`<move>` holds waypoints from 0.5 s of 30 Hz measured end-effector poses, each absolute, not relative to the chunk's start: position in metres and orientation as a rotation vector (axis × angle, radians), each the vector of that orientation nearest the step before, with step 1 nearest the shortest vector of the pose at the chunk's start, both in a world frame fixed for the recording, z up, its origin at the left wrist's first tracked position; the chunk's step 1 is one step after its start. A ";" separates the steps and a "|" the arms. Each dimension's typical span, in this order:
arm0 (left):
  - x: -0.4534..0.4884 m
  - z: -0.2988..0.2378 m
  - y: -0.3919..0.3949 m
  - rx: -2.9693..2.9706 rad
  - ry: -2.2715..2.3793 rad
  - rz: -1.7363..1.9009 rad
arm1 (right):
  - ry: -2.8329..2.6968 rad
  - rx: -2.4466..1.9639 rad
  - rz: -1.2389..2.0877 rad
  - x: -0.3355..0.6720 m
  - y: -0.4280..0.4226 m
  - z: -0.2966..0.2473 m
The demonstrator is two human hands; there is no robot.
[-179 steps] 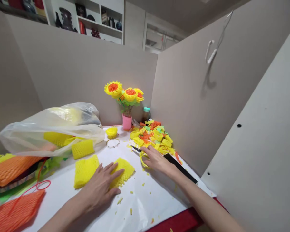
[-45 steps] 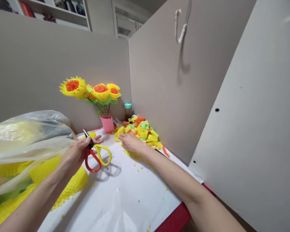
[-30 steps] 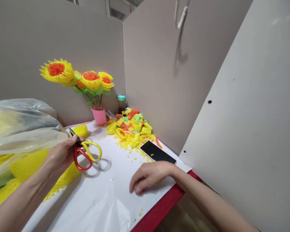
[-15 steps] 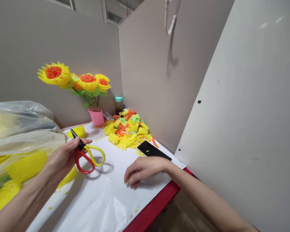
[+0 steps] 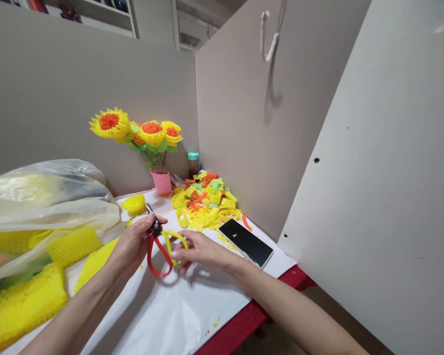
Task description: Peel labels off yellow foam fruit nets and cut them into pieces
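Observation:
My left hand (image 5: 133, 241) pinches a pair of scissors (image 5: 157, 228) around the pivot, with the dark blades pointing up and away. One handle loop is red and the other yellow, and both hang toward me. At the yellow loop is my right hand (image 5: 205, 250), its fingers curled around it; some fingertips are hidden behind the loop. Just beyond the blades, a yellow foam net roll (image 5: 133, 203) lies on the white table covering (image 5: 148, 315).
Foam flowers (image 5: 151, 129) stand in a pink pot (image 5: 162, 182) at the back. A heap of foam scraps (image 5: 207, 199) and a phone (image 5: 246, 241) lie on the right. Plastic bags (image 5: 59, 192) and yellow foam netting (image 5: 25, 305) fill the left. Grey partitions (image 5: 244, 123) enclose the table.
My right hand has moved left from over the table near the phone and taken hold of the yellow handle. The scissors stay in my left hand. The view has shifted slightly left.

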State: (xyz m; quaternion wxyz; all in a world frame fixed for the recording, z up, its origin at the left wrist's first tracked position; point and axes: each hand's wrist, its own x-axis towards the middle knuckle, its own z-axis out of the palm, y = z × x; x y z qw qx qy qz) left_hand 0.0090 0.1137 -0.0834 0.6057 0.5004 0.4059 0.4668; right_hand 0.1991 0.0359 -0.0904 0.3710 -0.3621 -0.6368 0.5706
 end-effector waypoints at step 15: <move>0.040 -0.087 0.126 1.589 0.826 0.665 | -1.553 -1.130 1.134 0.224 0.047 -0.082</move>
